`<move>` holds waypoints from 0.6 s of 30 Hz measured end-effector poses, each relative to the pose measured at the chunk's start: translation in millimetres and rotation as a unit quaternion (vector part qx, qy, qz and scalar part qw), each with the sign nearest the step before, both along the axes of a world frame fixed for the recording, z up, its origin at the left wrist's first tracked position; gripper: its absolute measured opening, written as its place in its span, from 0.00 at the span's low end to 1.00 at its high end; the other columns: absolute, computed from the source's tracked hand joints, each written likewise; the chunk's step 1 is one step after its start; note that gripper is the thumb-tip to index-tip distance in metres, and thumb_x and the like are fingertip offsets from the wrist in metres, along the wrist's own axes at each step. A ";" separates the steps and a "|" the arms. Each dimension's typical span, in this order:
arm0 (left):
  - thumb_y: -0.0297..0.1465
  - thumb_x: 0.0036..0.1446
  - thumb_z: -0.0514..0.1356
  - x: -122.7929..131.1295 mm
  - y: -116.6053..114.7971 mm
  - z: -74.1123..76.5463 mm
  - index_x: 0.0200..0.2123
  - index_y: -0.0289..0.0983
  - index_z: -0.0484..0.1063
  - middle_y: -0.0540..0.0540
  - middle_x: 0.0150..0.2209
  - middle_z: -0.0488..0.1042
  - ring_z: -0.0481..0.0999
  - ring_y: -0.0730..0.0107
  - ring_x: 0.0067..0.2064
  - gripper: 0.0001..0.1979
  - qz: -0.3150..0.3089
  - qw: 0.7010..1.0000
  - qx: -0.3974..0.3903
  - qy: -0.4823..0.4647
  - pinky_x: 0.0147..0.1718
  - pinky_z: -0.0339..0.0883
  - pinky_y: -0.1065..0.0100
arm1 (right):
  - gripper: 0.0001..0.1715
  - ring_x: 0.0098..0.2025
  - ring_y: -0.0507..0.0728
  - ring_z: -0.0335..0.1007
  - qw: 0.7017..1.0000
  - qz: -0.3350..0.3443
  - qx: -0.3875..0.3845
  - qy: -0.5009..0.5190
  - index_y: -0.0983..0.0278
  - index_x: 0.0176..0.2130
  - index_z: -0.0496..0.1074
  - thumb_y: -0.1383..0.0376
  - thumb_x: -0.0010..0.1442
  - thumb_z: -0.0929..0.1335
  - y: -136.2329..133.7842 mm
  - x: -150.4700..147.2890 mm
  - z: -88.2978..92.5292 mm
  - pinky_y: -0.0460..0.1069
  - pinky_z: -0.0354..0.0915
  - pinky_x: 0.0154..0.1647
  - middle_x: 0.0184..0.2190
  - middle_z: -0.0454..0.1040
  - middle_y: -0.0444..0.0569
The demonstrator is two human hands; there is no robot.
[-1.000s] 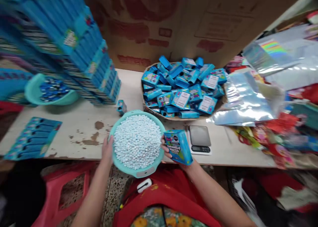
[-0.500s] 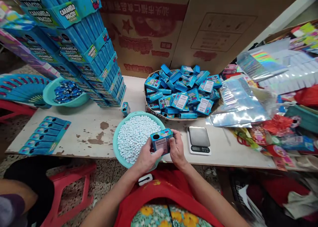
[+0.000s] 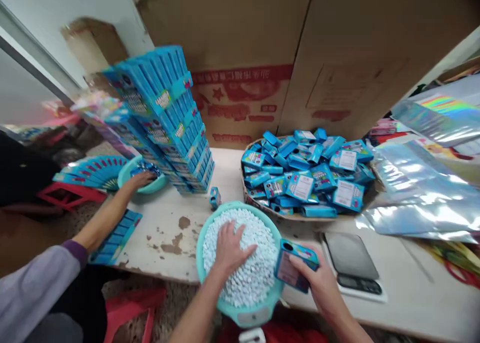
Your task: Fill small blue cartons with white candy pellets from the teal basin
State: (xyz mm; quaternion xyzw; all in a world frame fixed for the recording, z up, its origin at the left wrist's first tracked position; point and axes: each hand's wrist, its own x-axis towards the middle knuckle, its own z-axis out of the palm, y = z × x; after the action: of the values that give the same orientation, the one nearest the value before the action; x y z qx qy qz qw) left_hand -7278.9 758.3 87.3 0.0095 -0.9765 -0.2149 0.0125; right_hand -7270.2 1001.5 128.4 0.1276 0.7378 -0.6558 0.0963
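Head view: I look down at my two hands near the bottom middle of the frame. My left hand (image 3: 229, 250) lies flat on the white candies (image 3: 247, 268) with its fingers spread wide. The candies fill a round teal bowl (image 3: 245, 313) at the front edge of the table (image 3: 157, 223).

My right hand (image 3: 318, 283) holds a small blue box (image 3: 296, 264) just at the right rim of the bowl. The fingers wrap around the box and press on its sides. The box leans over. Its long side runs from upper left to lower right, and the end with a round dark hole points up and to the left, toward the candies.

To the right of the box, flat on the table, is a little scale (image 3: 350, 260). Above it, in the middle right of the frame, a basket (image 3: 262, 208) is heaped with many more blue boxes. One more tiny blue box (image 3: 215, 197) stands alone just above the bowl.

In the upper left is a tall stack of blue packs (image 3: 168, 118), a bit blurred. At the left, another person's hand (image 3: 139, 179) reaches into a second teal bowl (image 3: 129, 175). Their sleeve (image 3: 37, 288) is pale purple. Shiny silver bags (image 3: 423, 193) lie at the right of the frame.
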 end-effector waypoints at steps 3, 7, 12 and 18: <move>0.47 0.51 0.60 -3.4 6.7 -5.9 0.51 0.42 0.73 0.35 0.55 0.67 0.64 0.42 0.56 0.26 0.011 1.000 -0.002 0.002 0.56 0.57 0.45 | 0.31 0.37 0.62 0.74 1.000 0.004 0.020 -0.006 0.62 0.41 0.69 0.46 0.43 0.73 -4.1 -5.5 -5.5 0.52 0.70 0.39 0.34 0.77 0.48; 0.41 0.53 0.58 -7.8 9.7 -9.2 0.40 0.46 0.76 0.35 0.47 0.71 0.70 0.41 0.49 0.13 0.017 0.999 0.024 0.030 0.49 0.61 0.43 | 0.32 0.36 0.63 0.75 1.000 -0.001 0.019 -0.006 0.62 0.39 0.71 0.45 0.39 0.73 -8.5 -18.7 -20.9 0.51 0.71 0.37 0.33 0.78 0.49; 0.38 0.48 0.60 -10.5 11.1 2.2 0.27 0.44 0.73 0.34 0.34 0.71 0.73 0.39 0.43 0.05 0.051 0.981 0.178 0.062 0.44 0.61 0.41 | 0.32 0.36 0.63 0.74 0.999 0.028 0.041 0.007 0.63 0.39 0.71 0.45 0.40 0.73 -11.9 -22.0 -8.4 0.52 0.70 0.37 0.33 0.78 0.49; 0.37 0.44 0.63 -9.5 10.4 1.3 0.29 0.42 0.75 0.40 0.35 0.73 0.73 0.50 0.45 0.07 0.146 0.925 0.345 0.069 0.48 0.62 0.53 | 0.29 0.39 0.61 0.71 0.988 0.082 0.103 0.074 0.63 0.42 0.70 0.48 0.46 0.72 -23.8 -7.8 18.9 0.53 0.67 0.43 0.36 0.76 0.49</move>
State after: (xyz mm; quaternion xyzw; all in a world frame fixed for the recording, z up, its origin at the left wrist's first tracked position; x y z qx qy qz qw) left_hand -7288.4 768.6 88.6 0.1410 -0.8267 -0.5340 0.1073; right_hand -7278.0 977.7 147.3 0.0269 0.8146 -0.5737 0.0811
